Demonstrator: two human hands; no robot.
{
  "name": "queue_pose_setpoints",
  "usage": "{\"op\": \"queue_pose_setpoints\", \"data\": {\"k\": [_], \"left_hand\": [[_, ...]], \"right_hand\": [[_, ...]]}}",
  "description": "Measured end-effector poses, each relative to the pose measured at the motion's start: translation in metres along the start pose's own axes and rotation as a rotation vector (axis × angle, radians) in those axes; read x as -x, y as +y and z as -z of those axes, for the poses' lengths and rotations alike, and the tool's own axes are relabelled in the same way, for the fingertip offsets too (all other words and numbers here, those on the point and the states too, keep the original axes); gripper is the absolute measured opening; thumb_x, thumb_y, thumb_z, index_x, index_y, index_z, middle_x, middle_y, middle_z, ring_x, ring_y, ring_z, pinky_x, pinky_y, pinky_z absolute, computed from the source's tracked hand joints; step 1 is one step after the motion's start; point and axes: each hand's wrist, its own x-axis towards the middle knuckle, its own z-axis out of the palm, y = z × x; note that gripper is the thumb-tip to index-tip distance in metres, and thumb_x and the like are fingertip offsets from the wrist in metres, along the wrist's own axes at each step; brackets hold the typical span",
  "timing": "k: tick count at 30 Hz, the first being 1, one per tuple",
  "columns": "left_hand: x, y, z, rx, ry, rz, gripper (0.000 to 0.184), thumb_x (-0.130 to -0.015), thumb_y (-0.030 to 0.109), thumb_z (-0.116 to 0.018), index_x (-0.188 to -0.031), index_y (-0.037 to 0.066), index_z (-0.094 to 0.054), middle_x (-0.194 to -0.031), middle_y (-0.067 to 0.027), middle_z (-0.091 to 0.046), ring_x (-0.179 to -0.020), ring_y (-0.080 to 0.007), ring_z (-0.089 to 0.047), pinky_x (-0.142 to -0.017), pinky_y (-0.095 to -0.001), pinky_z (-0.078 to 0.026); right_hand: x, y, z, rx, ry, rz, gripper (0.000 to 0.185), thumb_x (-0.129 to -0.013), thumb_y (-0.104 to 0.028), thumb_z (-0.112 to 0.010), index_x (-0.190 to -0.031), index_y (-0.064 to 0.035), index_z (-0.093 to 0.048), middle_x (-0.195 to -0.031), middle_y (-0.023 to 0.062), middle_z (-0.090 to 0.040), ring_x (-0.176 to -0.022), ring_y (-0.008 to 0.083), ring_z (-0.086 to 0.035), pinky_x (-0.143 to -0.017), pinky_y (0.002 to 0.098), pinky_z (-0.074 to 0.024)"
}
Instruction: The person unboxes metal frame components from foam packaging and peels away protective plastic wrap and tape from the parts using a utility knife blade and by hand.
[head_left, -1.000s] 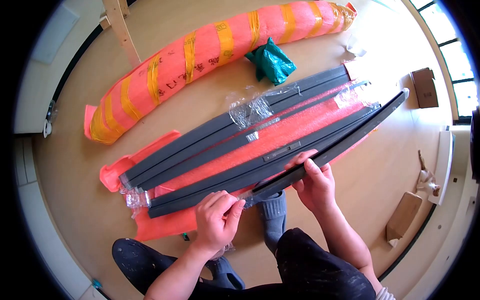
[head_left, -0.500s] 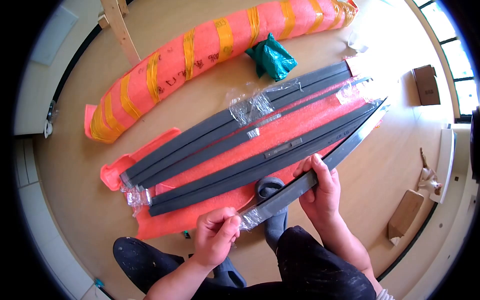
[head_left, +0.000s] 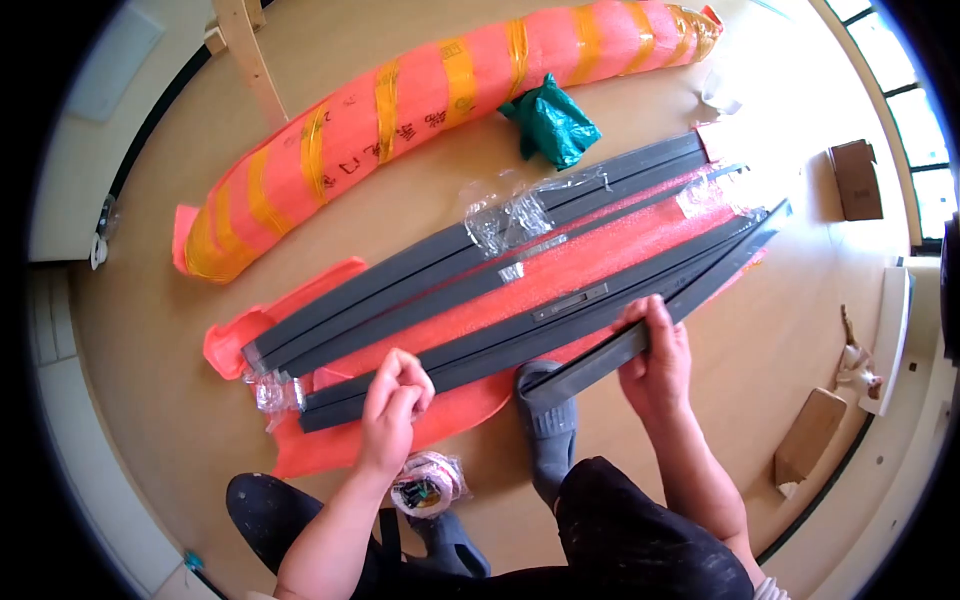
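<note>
My right hand [head_left: 656, 360] is closed around a long dark grey strip [head_left: 600, 366]. Its near end hangs over my grey shoe [head_left: 549, 412], while the far end reaches to the right over the bundle. My left hand [head_left: 392, 405] is raised apart from the strip with its fingers curled in; whatever they may pinch is hidden. Beyond both hands, more dark grey strips [head_left: 460, 352] lie on a sheet of pink foam [head_left: 455, 425]. Clear tape [head_left: 508, 222] wraps some of them. Below my left hand, a roll [head_left: 428, 485] with crumpled clear film sits on the floor.
A long pink foam package [head_left: 350, 140] bound with yellow tape lies at the back. Near it are a green plastic bag [head_left: 552, 122] and a wooden post [head_left: 246, 60]. To the right are cardboard boxes [head_left: 856, 180] and a cat [head_left: 858, 362].
My left hand has let go of the strip's taped end and moved up and left. Clear tape no longer shows at that end. The roll on the floor has come into view.
</note>
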Motion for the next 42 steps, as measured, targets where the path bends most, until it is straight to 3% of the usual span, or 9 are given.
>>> {"op": "queue_pose_setpoints", "data": {"k": [2,4,8,14,19,22,26,33,42], "left_hand": [[-0.007,0.019,-0.014,-0.252,-0.182,-0.093,0.025,-0.1,0.023,-0.051,-0.098,0.002,-0.064,-0.077,-0.0007,-0.048,-0.067,-0.007,-0.042,-0.06,-0.0238,-0.033],[-0.018,0.053,-0.038,-0.699,-0.371,-0.428,0.04,-0.095,0.041,-0.069,-0.097,0.001,-0.07,-0.081,-0.0104,-0.06,-0.077,-0.025,-0.063,-0.069,-0.0355,-0.049],[-0.025,0.055,-0.045,-0.87,-0.731,-0.347,0.042,-0.088,0.043,-0.077,-0.096,0.003,-0.072,-0.082,-0.0146,-0.064,-0.077,-0.0354,-0.064,-0.071,-0.0408,-0.052],[-0.018,0.048,0.05,-1.25,-0.788,-0.129,0.037,-0.079,0.038,-0.084,-0.082,0.003,-0.074,-0.072,-0.0112,-0.063,-0.071,-0.0312,-0.066,-0.062,-0.0388,-0.051],[-0.026,0.053,0.007,-1.111,-0.767,-0.416,0.035,-0.084,0.039,-0.081,-0.089,0.004,-0.075,-0.071,-0.011,-0.064,-0.069,-0.0301,-0.065,-0.064,-0.0392,-0.05],[-0.034,0.066,-0.018,-1.021,-0.851,-0.257,0.033,-0.087,0.031,-0.08,-0.079,0.001,-0.067,-0.069,-0.0155,-0.057,-0.069,-0.0319,-0.061,-0.063,-0.0427,-0.046],[-0.029,0.084,-0.006,-1.015,-0.827,-0.34,0.03,-0.087,0.026,-0.078,-0.079,0.0,-0.065,-0.069,-0.0149,-0.056,-0.067,-0.0331,-0.058,-0.061,-0.0423,-0.044],[-0.003,0.106,0.024,-1.028,-0.808,-0.242,0.03,-0.091,0.032,-0.076,-0.079,0.005,-0.071,-0.063,-0.0111,-0.056,-0.063,-0.0281,-0.056,-0.058,-0.0406,-0.043],[0.02,0.114,0.039,-0.745,-0.884,0.268,0.037,-0.102,0.029,-0.064,-0.075,0.003,-0.065,-0.062,-0.005,-0.06,-0.059,-0.0191,-0.062,-0.059,-0.0321,-0.047]], "right_hand": [[0.007,0.004,-0.01,0.139,-0.126,-0.015,0.026,-0.105,-0.025,-0.058,-0.09,-0.0039,-0.063,-0.082,0.0105,-0.071,-0.047,0.0079,-0.049,-0.042,0.0217,-0.0378],[0.017,0.013,-0.018,0.28,-0.238,-0.061,0.018,-0.101,-0.019,-0.064,-0.096,-0.0019,-0.067,-0.082,0.0076,-0.073,-0.056,0.0101,-0.062,-0.048,0.0226,-0.0483],[0.029,0.012,-0.031,0.321,-0.575,-0.112,0.022,-0.092,-0.012,-0.077,-0.111,-0.0026,-0.071,-0.107,0.003,-0.072,-0.073,0.0082,-0.067,-0.06,0.0213,-0.0522],[-0.018,-0.028,0.008,0.091,-0.166,0.106,0.024,-0.102,-0.026,-0.059,-0.099,-0.0027,-0.064,-0.09,0.0079,-0.064,-0.061,0.0081,-0.047,-0.052,0.0226,-0.0365],[0.021,0.017,-0.018,0.077,-0.453,-0.133,0.031,-0.098,-0.026,-0.068,-0.112,0.0019,-0.067,-0.106,0.0147,-0.07,-0.07,0.0168,-0.066,-0.058,0.0272,-0.0525],[0.03,0.01,-0.027,0.107,-0.573,-0.174,0.032,-0.097,-0.021,-0.07,-0.116,0.0043,-0.065,-0.107,0.0154,-0.07,-0.072,0.0186,-0.068,-0.06,0.028,-0.0546],[0.022,-0.043,-0.006,-0.081,-0.266,0.158,0.021,-0.099,-0.005,-0.066,-0.118,0.0037,-0.066,-0.101,0.0118,-0.07,-0.072,0.0151,-0.068,-0.067,0.0281,-0.0562],[0.023,-0.069,-0.009,0.415,-0.232,0.428,0.01,-0.089,0.008,-0.075,-0.098,0.0065,-0.071,-0.095,0.0084,-0.068,-0.079,0.0127,-0.067,-0.069,0.0236,-0.0557],[0.021,-0.063,-0.016,0.643,-0.312,0.122,0.025,-0.104,-0.017,-0.065,-0.086,-0.0017,-0.056,-0.079,-0.0008,-0.054,-0.068,0.0059,-0.048,-0.061,0.0231,-0.041]]}}
